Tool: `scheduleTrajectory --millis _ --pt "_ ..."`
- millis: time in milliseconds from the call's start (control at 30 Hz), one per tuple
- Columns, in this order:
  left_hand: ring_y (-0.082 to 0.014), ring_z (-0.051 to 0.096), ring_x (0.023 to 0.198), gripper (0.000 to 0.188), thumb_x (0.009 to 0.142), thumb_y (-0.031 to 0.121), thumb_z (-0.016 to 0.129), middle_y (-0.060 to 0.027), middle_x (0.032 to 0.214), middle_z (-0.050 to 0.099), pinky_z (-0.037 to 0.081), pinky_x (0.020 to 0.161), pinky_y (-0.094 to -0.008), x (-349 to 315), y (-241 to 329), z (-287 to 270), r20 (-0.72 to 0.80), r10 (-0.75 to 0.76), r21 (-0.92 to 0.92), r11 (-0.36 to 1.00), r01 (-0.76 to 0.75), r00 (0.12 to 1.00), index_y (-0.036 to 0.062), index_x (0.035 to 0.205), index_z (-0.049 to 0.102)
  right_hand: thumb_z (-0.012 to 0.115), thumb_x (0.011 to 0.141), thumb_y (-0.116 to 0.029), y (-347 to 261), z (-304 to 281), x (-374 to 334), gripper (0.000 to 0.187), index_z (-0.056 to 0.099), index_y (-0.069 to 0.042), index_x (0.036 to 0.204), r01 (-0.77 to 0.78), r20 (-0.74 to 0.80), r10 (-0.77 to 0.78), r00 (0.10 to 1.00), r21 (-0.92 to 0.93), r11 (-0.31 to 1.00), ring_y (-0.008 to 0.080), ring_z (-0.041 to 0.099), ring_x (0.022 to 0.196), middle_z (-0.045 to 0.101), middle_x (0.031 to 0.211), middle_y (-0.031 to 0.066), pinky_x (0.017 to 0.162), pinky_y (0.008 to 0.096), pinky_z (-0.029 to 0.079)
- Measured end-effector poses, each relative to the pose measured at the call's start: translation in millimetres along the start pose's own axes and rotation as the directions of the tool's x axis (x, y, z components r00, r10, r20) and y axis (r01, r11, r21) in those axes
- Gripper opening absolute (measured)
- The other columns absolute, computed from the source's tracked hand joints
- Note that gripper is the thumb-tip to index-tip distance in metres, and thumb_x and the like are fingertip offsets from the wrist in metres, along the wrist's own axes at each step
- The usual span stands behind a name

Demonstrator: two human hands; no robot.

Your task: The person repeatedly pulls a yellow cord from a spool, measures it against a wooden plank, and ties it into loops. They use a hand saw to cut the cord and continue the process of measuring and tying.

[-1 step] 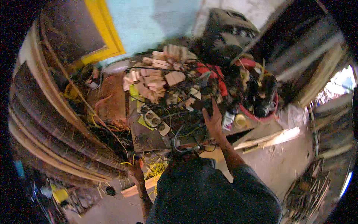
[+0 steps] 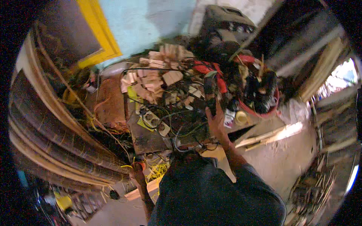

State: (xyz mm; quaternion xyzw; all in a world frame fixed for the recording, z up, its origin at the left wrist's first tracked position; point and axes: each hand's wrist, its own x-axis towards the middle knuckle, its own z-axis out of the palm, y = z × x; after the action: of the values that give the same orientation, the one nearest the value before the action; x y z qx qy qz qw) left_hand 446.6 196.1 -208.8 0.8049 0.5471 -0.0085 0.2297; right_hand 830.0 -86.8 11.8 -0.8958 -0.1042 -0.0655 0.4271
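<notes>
- Moved since the earlier frame: 1 long dark object point(image 2: 210, 89), now raised over the clutter in the right hand point(image 2: 216, 123).
- Desk point(image 2: 144, 138): brown, crowded, beneath that object.
- Wooden blocks point(image 2: 152, 80): 1 heap, far side.
- Right hand: fingers grasping the object's near end; picking-up seemingly done, clearing the desk not yet.
- Left hand point(image 2: 138, 175): beside yellow cord point(image 2: 157, 171); cannot tell whether fingers grip.
</notes>
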Motion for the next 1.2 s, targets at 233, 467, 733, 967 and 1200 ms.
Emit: scheduleTrajectory --millis 233,467,733,967,1200 --pt "-0.0286 0.042 0.110 0.043 0.089 0.030 0.048 -0.0136 0.125 0.041 0.036 0.086 -0.0451 37.0 -34.4 -4.0 0.175 0.080 0.106 0.989 -0.099 0.981 0.0079 0.125 0.039 0.061 0.083 -0.018 66.8 -30.7 -38.7 0.049 0.042 0.001 0.124 0.054 -0.355 -0.016 0.935 0.097 0.994 0.0190 0.057 0.085 0.060 0.102 0.0138 0.072 0.0313 0.047" --pt "-0.0263 0.045 0.100 0.037 0.089 0.029 0.050 -0.0139 0.113 0.046 0.037 0.079 -0.0415 41.7 -30.0 -39.6 0.117 0.165 -0.058 0.986 -0.159 0.979 0.0046 0.116 0.043 0.061 0.083 -0.024 142.3 -102.7 58.2 0.048 0.043 0.002 0.120 0.060 -0.402 0.238 0.884 0.603 0.795 0.0197 0.056 0.083 0.058 0.098 0.0103 0.067 0.0336 0.049" --pt "-0.0237 0.048 0.089 0.032 0.088 0.027 0.052 -0.0142 0.099 0.051 0.039 0.071 -0.0374 -6.8 -35.2 -59.4 -0.008 0.088 -0.192 0.977 -0.088 0.996 0.0008 0.106 0.048 0.059 0.084 -0.024 166.8 -124.1 213.9 0.034 0.051 -0.001 0.108 0.100 -0.528 0.174 0.831 0.450 0.888 0.0233 0.058 0.080 0.060 0.092 0.0114 0.066 0.0366 0.049" --pt "-0.0207 0.049 0.078 0.032 0.089 0.029 0.052 -0.0116 0.086 0.055 0.040 0.065 -0.0345 -63.8 -0.1 -55.3 -0.253 -0.456 -0.301 0.875 0.378 0.853 -0.0014 0.099 0.052 0.058 0.085 -0.025 213.2 -115.5 292.1 0.029 0.056 0.001 0.099 -0.003 -0.439 -0.012 0.898 -0.034 0.999 0.0254 0.059 0.076 0.061 0.089 0.0129 0.064 0.0362 0.048" --pt "-0.0210 0.049 0.076 0.030 0.091 0.028 0.048 -0.0098 0.086 0.055 0.041 0.067 -0.0345 -77.7 -39.7 -28.8 -0.475 -0.080 -0.461 0.871 -0.170 0.876 -0.0014 0.097 0.053 0.056 0.086 -0.026 211.8 -89.9 290.1 0.028 0.060 0.002 0.091 0.204 -0.410 -0.489 0.770 -0.567 0.798 0.0275 0.060 0.071 0.061 0.087 0.0144 0.062 0.0358 0.047"
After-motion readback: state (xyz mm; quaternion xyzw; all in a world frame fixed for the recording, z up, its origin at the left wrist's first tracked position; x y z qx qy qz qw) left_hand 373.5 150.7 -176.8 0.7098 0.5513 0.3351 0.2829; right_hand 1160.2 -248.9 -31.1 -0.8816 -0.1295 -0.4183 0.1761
